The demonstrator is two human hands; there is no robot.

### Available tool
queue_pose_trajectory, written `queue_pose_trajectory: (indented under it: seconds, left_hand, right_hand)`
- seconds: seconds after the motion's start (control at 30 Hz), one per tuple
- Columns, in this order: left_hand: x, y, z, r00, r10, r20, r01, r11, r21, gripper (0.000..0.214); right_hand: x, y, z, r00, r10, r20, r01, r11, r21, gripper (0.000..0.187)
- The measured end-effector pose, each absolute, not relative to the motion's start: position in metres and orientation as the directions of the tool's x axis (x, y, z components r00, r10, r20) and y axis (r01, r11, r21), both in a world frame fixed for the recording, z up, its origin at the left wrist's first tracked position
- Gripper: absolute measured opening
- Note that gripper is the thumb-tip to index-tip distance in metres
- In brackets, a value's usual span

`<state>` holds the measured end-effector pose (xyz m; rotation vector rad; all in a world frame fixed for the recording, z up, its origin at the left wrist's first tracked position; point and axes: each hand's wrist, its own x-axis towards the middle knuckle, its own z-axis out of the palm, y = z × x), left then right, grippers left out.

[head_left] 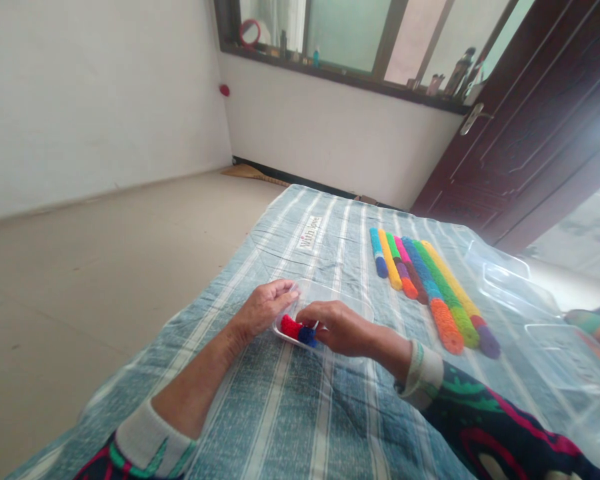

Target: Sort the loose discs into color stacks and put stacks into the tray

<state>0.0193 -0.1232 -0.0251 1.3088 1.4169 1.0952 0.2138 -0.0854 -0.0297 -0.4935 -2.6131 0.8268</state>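
Two clear trays [535, 313] on striped quilt [280, 413], beige floor [95, 287].

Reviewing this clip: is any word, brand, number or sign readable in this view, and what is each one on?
"With love": on a small white label lying on the striped blue cover.
Bottles on the window sill: any labels are too small to read.
No other text is readable.

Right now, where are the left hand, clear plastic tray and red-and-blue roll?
left hand [263, 310], head view, back of hand
clear plastic tray [350, 298], head view, far rim
red-and-blue roll [291, 327], head view, red end
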Motion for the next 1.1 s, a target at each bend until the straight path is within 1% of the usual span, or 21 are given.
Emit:
queue_pose_trajectory:
  seconds: [0.17,0.3,0.37,0.43,0.5,0.53,0.6,0.63,0.73,0.83,0.97,1.1]
  left_hand:
    - [0.018,-0.122,-0.023,-0.058,0.998,-0.038,0.245,0.051,0.968,0.046]
    - [0.017,-0.119,-0.024,-0.075,0.995,-0.067,0.193,0.080,0.978,0.049]
    - [0.017,-0.119,-0.024,-0.060,0.995,-0.083,0.166,0.092,0.982,0.049]
    - [0.017,-0.119,-0.023,-0.053,0.993,-0.102,0.150,0.109,0.983,0.051]
    - [0.017,-0.120,-0.022,-0.060,0.992,-0.115,0.137,0.123,0.983,0.054]
    - [0.017,-0.120,-0.022,-0.063,0.991,-0.119,0.128,0.127,0.984,0.055]
    - [0.017,-0.120,-0.022,-0.066,0.990,-0.124,0.112,0.131,0.985,0.056]
    - [0.016,-0.120,-0.023,-0.067,0.990,-0.124,0.107,0.131,0.986,0.056]
    - [0.016,-0.120,-0.024,-0.066,0.991,-0.119,0.112,0.126,0.986,0.055]
    - [0.016,-0.120,-0.023,-0.080,0.990,-0.116,0.135,0.126,0.983,0.054]
    - [0.017,-0.121,-0.017,-0.102,0.989,-0.109,0.166,0.125,0.978,0.054]
    - [0.018,-0.122,-0.013,-0.098,0.987,-0.127,0.180,0.143,0.973,0.051]
  right_hand:
    - [0.211,-0.085,-0.031,-0.879,0.413,0.238,0.211,0.785,-0.582,0.037]
    - [0.216,-0.080,-0.024,-0.860,0.435,0.266,0.230,0.797,-0.558,0.036]
    - [0.224,-0.074,-0.017,-0.823,0.468,0.321,0.248,0.805,-0.539,0.031]
    - [0.237,-0.062,-0.007,-0.767,0.519,0.376,0.301,0.809,-0.505,0.024]
    - [0.255,-0.046,0.002,-0.690,0.610,0.391,0.444,0.782,-0.437,0.021]
    - [0.265,-0.036,0.006,-0.636,0.673,0.379,0.557,0.739,-0.379,0.020]
    - [0.285,-0.015,0.010,-0.501,0.823,0.267,0.796,0.559,-0.230,0.023]
    - [0.294,-0.006,0.010,-0.453,0.858,0.242,0.841,0.501,-0.203,0.024]
    - [0.318,0.016,0.002,-0.358,0.915,0.185,0.910,0.386,-0.148,0.027]
    - [0.331,0.027,-0.011,-0.308,0.943,0.126,0.942,0.321,-0.102,0.031]
    - [0.334,0.035,-0.025,-0.294,0.953,0.076,0.952,0.299,-0.065,0.026]
    - [0.332,0.041,-0.028,-0.292,0.955,0.057,0.955,0.295,-0.044,0.025]
